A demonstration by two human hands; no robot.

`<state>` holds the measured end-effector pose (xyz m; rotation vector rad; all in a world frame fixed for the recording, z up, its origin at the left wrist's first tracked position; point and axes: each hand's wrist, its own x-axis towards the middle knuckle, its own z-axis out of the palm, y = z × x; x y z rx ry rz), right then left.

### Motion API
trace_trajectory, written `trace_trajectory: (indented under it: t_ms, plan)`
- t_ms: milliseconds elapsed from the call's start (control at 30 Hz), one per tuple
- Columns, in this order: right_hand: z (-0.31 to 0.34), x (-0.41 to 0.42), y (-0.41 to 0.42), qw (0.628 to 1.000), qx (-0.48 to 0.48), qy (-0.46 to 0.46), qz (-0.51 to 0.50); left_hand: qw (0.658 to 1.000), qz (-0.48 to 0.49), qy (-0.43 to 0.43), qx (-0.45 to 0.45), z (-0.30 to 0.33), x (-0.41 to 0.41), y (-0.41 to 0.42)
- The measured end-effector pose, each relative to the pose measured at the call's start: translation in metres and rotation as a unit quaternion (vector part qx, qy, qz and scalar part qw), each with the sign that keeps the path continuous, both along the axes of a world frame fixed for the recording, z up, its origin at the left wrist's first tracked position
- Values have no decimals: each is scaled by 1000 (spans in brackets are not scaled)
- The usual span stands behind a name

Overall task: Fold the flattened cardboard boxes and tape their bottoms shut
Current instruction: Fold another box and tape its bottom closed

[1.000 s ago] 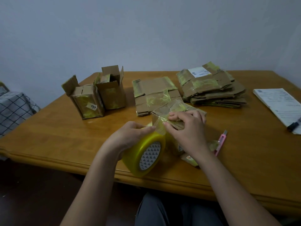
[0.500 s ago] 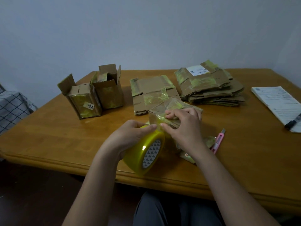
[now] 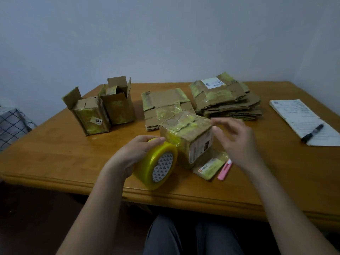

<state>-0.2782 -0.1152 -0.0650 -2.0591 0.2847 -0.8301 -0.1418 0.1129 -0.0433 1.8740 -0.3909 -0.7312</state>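
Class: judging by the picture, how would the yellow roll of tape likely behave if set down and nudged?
The yellow roll of tape, gripped by the left hand, is round, so it would probably roll. Its glossy surface looks slippery. Its thick winding suggests some weight.

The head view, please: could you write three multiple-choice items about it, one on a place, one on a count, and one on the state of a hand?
1. Where does the pink cutter lie?
A. On the notepad
B. On the table, right of the box being taped
C. Inside an open box

2. How many folded boxes stand at the table's far left?
A. Two
B. Four
C. None

3. What is the right hand doing?
A. Gripping the marker
B. Holding the tape roll
C. Hovering open, holding nothing

Answers:
1. B: the cutter lies on the wood just right of the box being taped.
2. A: two folded boxes stand side by side there.
3. C: its fingers are spread beside the box; the left hand holds the tape roll.
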Motion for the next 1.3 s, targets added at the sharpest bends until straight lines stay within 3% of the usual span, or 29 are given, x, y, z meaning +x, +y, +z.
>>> trace_trajectory:
  t_ms: [67, 167, 267, 433, 667, 867, 967, 1133, 1300]
  plan:
    - [-8, -17, -20, 994, -52, 76, -57, 1000, 1, 6, 8, 0, 5, -3]
    - [-27, -31, -36, 954, -136, 259, -60, 1000, 6, 13, 22, 2, 8, -8]
    - [-40, -35, -36, 921, -189, 338, -37, 999, 2, 13, 32, 6, 7, -14]
    - [-44, -32, -30, 875, -317, 357, -75, 999, 14, 3, 44, 6, 4, -15]
    - [-35, -36, -26, 907, -270, 306, -101, 1000, 3, 6, 22, 2, 6, -12]
    - [-28, -35, -45, 886, -268, 364, -107, 1000, -3, 4, 24, 3, 6, -10]
    - [-24, -39, -54, 913, -244, 297, -136, 1000, -7, 3, 21, 2, 6, -10]
    - [2, -32, -32, 973, -184, 24, -135, 1000, -8, 5, 11, 2, 4, -9]
    - [18, -15, 21, 988, 28, -150, -11, 1000, -6, 5, 11, 0, 4, -8]
